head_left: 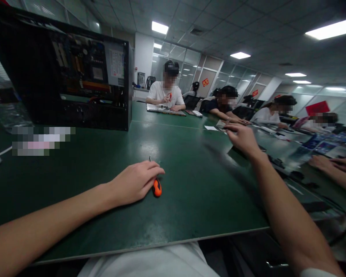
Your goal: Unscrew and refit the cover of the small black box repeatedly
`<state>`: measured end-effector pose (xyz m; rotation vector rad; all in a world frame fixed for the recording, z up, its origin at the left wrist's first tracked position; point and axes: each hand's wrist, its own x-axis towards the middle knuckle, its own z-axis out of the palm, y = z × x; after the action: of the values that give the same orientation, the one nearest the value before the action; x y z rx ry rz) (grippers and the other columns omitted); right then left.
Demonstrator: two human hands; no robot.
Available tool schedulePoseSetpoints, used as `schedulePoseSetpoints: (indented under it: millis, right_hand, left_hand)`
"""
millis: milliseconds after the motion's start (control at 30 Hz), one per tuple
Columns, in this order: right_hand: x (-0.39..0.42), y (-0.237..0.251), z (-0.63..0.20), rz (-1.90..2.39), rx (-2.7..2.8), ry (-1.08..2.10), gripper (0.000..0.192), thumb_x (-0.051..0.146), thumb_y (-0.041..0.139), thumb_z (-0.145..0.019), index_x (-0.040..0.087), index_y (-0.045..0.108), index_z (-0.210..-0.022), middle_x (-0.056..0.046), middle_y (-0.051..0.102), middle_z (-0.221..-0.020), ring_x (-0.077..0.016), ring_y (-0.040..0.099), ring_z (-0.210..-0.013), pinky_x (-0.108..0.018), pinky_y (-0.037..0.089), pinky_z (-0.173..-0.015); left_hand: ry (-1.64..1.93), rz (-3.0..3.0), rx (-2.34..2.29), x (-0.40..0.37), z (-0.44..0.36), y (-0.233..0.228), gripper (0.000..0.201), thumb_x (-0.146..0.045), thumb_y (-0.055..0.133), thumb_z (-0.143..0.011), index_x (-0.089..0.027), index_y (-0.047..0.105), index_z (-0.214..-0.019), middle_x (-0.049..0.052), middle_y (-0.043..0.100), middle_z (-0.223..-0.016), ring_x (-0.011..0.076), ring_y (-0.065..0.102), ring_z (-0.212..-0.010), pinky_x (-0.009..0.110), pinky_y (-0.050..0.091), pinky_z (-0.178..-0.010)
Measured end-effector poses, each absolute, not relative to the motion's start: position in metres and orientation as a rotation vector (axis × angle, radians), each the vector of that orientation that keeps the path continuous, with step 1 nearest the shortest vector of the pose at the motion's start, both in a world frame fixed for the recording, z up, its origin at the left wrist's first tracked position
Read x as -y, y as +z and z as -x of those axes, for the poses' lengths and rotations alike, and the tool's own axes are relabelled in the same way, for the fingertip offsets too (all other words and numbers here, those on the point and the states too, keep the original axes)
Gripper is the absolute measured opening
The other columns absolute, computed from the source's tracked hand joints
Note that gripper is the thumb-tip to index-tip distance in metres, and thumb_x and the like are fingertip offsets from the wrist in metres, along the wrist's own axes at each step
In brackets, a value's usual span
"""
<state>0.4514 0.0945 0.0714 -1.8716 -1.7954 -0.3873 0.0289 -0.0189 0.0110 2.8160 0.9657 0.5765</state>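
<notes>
My left hand (135, 179) rests low on the green table, closed over a small screwdriver (157, 188). Its orange and black handle sticks out below the fingers, and the thin metal tip shows above them. My right hand (242, 138) is stretched out over the table to the right, its fingers bent and drawn together. A thin greyish piece lies right at those fingertips; what it is, and how firmly it is held, is too blurred to tell. Under the right wrist is a flat dark object (235, 154), partly hidden by the arm.
An open black computer case (129, 84) stands at the left, with a clear bottle (10, 104) beside it. Across the table (184, 215) a person (165, 92) works on a flat panel. More people sit along the right, where cables and dark parts lie; another person's hand (320, 162) is there.
</notes>
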Motion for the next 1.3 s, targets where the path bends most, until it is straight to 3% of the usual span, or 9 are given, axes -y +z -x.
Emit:
schedulePoseSetpoints:
  millis: [133, 333, 1300]
  right_hand:
    - [-0.096, 0.063, -0.534, 2.273, 1.411, -0.428, 0.045, 0.020, 0.046, -0.098, 0.004, 0.063, -0.136, -0.027, 0.064, -0.132, -0.0325, 0.059, -0.127, -0.042, 0.043, -0.107]
    - [-0.103, 0.036, -0.569, 2.511, 1.390, -0.258, 0.037, 0.039, 0.061, -0.098, 0.019, 0.062, -0.129, -0.010, 0.062, -0.130, -0.0214, 0.063, -0.114, -0.044, 0.054, -0.098]
    - [-0.117, 0.025, -0.579, 2.629, 1.669, -0.175, 0.038, 0.039, 0.062, -0.097, 0.018, 0.061, -0.130, -0.011, 0.061, -0.131, -0.0218, 0.062, -0.114, -0.043, 0.055, -0.096]
  left_hand:
    - [0.474, -2.836, -0.916, 0.022, -0.032, 0.014, 0.029, -0.012, 0.049, -0.097, -0.020, 0.070, -0.114, 0.007, 0.069, -0.120, 0.0231, 0.066, -0.105, 0.036, 0.053, -0.092]
    - [0.493, -2.831, -0.897, 0.022, -0.032, 0.016, 0.027, -0.013, 0.050, -0.097, -0.018, 0.072, -0.111, 0.008, 0.070, -0.118, 0.0227, 0.066, -0.104, 0.035, 0.053, -0.091]
    - [0.498, -2.836, -0.884, 0.022, -0.031, 0.014, 0.025, -0.013, 0.051, -0.097, -0.019, 0.072, -0.110, 0.007, 0.070, -0.120, 0.0216, 0.066, -0.105, 0.034, 0.053, -0.091]
